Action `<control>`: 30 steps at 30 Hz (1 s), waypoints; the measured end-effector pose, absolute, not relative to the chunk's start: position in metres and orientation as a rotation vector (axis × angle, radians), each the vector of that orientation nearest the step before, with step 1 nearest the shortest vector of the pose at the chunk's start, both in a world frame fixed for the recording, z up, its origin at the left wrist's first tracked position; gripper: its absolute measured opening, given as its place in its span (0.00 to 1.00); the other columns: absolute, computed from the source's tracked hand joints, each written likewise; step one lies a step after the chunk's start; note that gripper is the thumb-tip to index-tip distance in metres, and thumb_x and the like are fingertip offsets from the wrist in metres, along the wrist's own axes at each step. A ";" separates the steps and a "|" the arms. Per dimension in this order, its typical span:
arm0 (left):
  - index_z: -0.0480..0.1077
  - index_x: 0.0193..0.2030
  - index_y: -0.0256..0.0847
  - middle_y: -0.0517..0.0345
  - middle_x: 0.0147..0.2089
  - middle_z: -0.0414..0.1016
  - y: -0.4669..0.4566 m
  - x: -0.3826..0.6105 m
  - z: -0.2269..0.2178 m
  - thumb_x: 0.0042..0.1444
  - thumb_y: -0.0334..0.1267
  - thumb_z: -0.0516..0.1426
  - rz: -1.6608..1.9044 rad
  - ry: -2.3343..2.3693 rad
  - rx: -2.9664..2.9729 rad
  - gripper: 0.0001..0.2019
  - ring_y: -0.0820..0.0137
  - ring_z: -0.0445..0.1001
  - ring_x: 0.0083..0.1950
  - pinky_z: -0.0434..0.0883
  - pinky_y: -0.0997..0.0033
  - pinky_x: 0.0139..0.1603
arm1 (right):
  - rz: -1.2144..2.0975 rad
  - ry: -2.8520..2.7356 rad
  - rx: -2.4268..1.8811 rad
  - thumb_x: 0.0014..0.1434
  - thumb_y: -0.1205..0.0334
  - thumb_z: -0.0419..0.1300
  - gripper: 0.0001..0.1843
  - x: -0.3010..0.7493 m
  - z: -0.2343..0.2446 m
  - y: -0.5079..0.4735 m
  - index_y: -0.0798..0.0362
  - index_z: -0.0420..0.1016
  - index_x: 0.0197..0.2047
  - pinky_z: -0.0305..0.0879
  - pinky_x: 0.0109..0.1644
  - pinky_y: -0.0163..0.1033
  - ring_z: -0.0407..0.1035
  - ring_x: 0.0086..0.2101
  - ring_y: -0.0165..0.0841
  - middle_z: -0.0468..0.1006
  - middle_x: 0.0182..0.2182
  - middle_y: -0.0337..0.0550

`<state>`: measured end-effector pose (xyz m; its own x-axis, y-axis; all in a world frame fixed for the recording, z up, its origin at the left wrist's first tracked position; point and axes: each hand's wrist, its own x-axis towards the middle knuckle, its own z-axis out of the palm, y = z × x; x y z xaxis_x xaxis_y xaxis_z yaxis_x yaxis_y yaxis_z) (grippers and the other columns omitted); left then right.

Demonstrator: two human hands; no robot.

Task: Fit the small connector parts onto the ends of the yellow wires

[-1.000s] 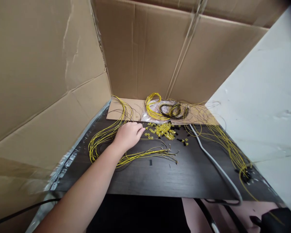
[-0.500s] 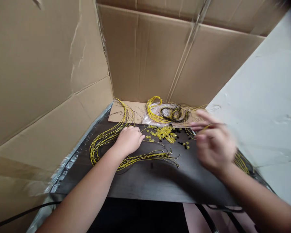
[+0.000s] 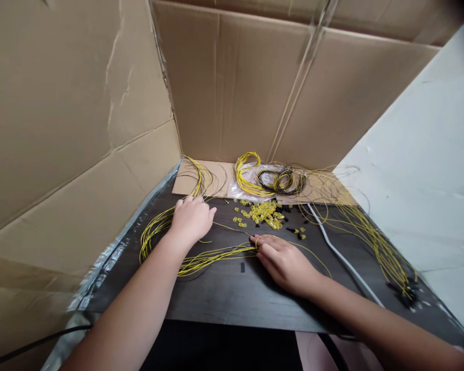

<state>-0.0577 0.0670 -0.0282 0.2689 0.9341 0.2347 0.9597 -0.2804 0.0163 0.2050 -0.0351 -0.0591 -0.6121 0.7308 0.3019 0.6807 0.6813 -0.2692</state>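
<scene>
Looking down at a dark desk walled in by cardboard, two bare hands rest among thin yellow wires. The left hand, left of centre, lies palm down with fingers loosely curled over a wire loop; whether it grips any strand cannot be told. The right hand, just below centre, lies nearly flat, fingers almost straight, fingertips touching the end of a wire bundle that runs between the two hands. One wire arcs around this hand; whether the fingers pinch it is not visible.

A pile of small yellow connectors sits just above the right hand, with a few strays beside it. More wire coils lie at the back, a loose spread of wires fills the right, and a grey cable crosses between them.

Judged risks: the strands lie slack and overlapping, so pulling one could drag its neighbours and knot the bundle. A sweep of the right wrist could scatter the connectors. The arcing wire might snag on the hand.
</scene>
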 end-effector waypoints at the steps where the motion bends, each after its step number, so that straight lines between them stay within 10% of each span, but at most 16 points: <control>1: 0.80 0.36 0.37 0.41 0.47 0.79 0.067 -0.059 -0.026 0.65 0.47 0.50 -0.271 -1.830 -2.382 0.21 0.48 0.72 0.52 0.67 0.50 0.51 | 0.151 -2.533 -1.087 0.68 0.66 0.51 0.13 0.207 -0.059 -0.036 0.55 0.71 0.52 0.71 0.62 0.50 0.73 0.55 0.41 0.76 0.56 0.52; 12: 0.80 0.38 0.34 0.35 0.51 0.77 0.077 -0.075 -0.018 0.64 0.50 0.46 -0.053 -2.166 -2.124 0.26 0.41 0.67 0.56 0.62 0.39 0.54 | 0.362 -2.623 -0.948 0.69 0.65 0.50 0.11 0.230 -0.054 -0.047 0.55 0.73 0.46 0.72 0.58 0.52 0.73 0.54 0.43 0.77 0.55 0.53; 19: 0.78 0.43 0.37 0.38 0.51 0.74 0.066 -0.058 -0.003 0.64 0.46 0.51 -0.612 -1.867 -2.064 0.18 0.45 0.67 0.55 0.60 0.40 0.54 | 1.070 -1.403 -1.191 0.69 0.53 0.53 0.15 0.230 -0.020 -0.047 0.52 0.70 0.34 0.72 0.43 0.39 0.74 0.37 0.32 0.80 0.39 0.45; 25: 0.72 0.54 0.41 0.56 0.37 0.73 0.028 -0.013 0.013 0.66 0.47 0.52 -1.185 -1.085 -3.226 0.17 0.71 0.68 0.33 0.66 0.70 0.37 | 1.337 -1.403 -1.088 0.65 0.50 0.58 0.18 0.205 0.022 -0.034 0.53 0.68 0.30 0.57 0.27 0.33 0.60 0.23 0.25 0.67 0.23 0.35; 30: 0.71 0.35 0.36 0.60 0.28 0.68 0.015 -0.001 0.004 0.67 0.45 0.52 -1.383 -1.104 -3.423 0.16 0.75 0.65 0.30 0.61 0.74 0.32 | 1.256 -1.500 -1.108 0.64 0.48 0.60 0.19 0.183 0.030 -0.015 0.55 0.70 0.29 0.48 0.26 0.32 0.51 0.22 0.23 0.64 0.21 0.33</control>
<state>-0.0006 0.0154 0.0037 0.6294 0.6816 0.3731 0.2128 -0.6130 0.7609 0.1825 -0.0153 0.0301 -0.2320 0.9700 0.0719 0.0998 0.0973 -0.9902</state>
